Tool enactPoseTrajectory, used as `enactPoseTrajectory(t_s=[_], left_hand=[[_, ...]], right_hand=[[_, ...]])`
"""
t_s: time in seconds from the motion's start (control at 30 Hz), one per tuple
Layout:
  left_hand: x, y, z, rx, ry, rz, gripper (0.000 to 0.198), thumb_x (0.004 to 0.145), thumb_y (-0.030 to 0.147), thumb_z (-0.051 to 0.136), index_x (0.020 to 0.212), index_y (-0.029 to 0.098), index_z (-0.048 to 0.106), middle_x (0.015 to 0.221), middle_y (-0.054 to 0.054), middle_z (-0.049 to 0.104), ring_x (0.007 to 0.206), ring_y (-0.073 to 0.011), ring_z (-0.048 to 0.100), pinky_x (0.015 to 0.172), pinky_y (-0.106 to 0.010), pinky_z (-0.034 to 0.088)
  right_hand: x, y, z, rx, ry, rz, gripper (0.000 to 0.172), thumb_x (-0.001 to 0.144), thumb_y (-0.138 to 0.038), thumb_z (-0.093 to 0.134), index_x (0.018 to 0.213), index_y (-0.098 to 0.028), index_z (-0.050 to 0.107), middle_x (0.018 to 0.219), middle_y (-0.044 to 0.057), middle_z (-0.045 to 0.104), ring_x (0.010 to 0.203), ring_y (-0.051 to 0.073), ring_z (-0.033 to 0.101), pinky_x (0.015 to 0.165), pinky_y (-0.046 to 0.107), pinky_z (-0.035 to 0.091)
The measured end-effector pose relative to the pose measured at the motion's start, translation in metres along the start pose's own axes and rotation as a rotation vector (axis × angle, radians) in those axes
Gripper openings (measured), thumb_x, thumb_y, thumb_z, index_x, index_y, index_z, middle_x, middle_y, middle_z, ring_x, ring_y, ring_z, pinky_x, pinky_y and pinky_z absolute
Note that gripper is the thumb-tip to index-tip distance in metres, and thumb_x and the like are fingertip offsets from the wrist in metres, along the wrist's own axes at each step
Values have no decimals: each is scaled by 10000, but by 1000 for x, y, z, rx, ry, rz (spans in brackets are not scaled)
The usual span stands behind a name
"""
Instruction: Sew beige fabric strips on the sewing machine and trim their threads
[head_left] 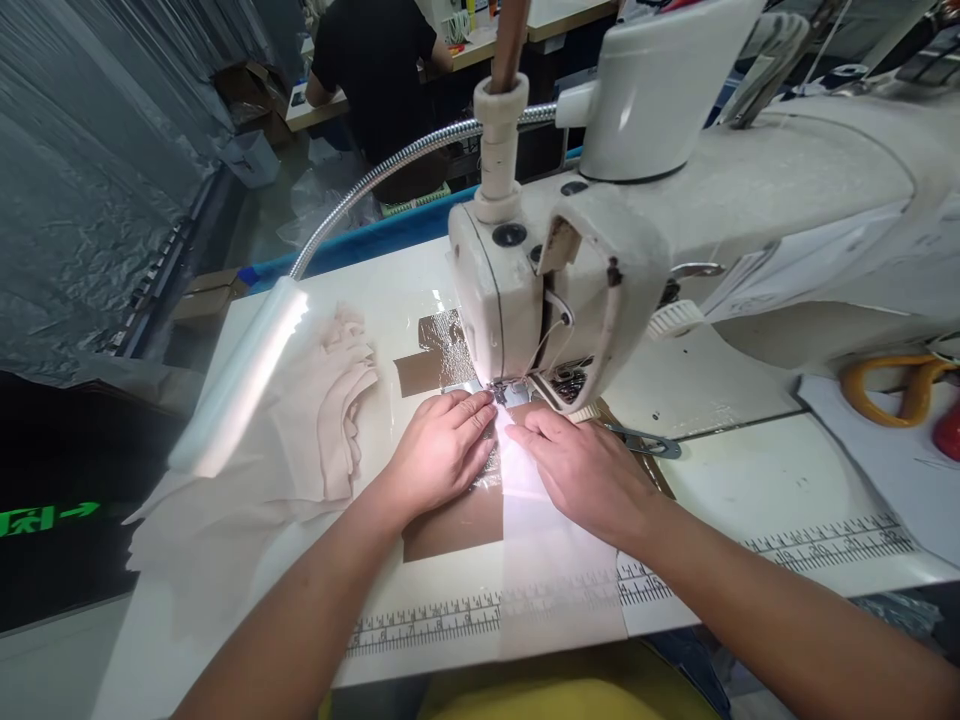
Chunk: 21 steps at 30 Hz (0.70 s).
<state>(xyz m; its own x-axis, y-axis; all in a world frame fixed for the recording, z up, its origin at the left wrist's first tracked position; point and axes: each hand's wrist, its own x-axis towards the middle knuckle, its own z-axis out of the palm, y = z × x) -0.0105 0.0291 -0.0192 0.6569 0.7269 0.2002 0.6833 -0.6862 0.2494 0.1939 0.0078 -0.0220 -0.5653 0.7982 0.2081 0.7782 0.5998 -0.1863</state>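
Observation:
A strip of pale, thin fabric (551,560) runs from the table's front edge up to the presser foot (501,392) of a white sewing machine (510,270). My left hand (442,450) lies flat left of the strip, its fingertips at the fabric's edge close to the foot. From the right, my right hand (581,465) pinches the fabric between thumb and forefinger just in front of the foot. What lies under both sets of fingers is hidden. Brown tape (454,530) covers the tabletop beneath my left hand.
Stacked pale fabric pieces (322,430) lie to the left under a lit lamp (244,380) on a bendy metal neck. Small snips (649,442) and orange-handled scissors (896,390) are on the right. A printed ruler (427,622) runs along the front edge. Another person (371,80) sits beyond the table.

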Motion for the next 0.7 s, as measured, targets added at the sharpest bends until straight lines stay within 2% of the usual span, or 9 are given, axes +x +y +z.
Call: enactPoseTrajectory(t_s=[0.27,0.5,0.7], left_hand=[[2,-3,-1,-4,-19,-8,348,901,289,446,1172,125,590,1258,-151,586,1030,-286,543,905,-477,454],[-3,1,-1,-82,75,70,329,908,210,421,1203,151,555,1200,-139,608,1068,-257,537,923,-450,463],[-3,8,0,-19,-20,63,333,927,271,429,1206,135,551,1158,-139,611,1028,-259,556,884,-441,474]], right_hand=[[1,-2,1,-12,-11,32,306,798,-38,451,982,-172,655,831,45,575,666,159,414,557,309,227],[-10,3,3,34,80,-16,383,814,-9,384,1043,-158,652,782,37,592,695,174,429,653,309,298],[-10,4,2,-18,37,-31,300,828,-28,411,880,-161,675,752,38,573,679,171,412,646,310,288]])
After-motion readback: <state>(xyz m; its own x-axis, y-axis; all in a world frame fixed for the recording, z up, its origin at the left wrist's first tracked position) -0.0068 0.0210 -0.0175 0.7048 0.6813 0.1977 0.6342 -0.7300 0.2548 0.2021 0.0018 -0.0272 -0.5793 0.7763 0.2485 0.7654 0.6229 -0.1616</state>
